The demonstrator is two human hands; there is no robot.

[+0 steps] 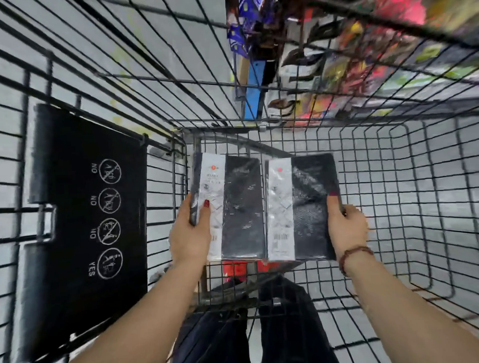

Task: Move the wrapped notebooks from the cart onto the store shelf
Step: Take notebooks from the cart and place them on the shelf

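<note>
I look straight down into a black wire cart (412,191). My left hand (190,234) grips the left edge of a black notebook (242,205) in clear wrap with a white label strip. My right hand (346,226) grips the right edge of a second wrapped black notebook (312,206) of the same kind. The two notebooks are side by side, flat and face up, inside the basket above its wire floor. Something red (237,268) shows just under their near edges. A store shelf (350,49) full of colourful packaged goods lies beyond the cart's far end.
The cart's black plastic child-seat flap (84,214) with white NO and YES pictograms stands at the left. Wire walls enclose the basket on all sides. Grey floor shows through the mesh. My dark trouser legs (281,321) are visible below the cart's near end.
</note>
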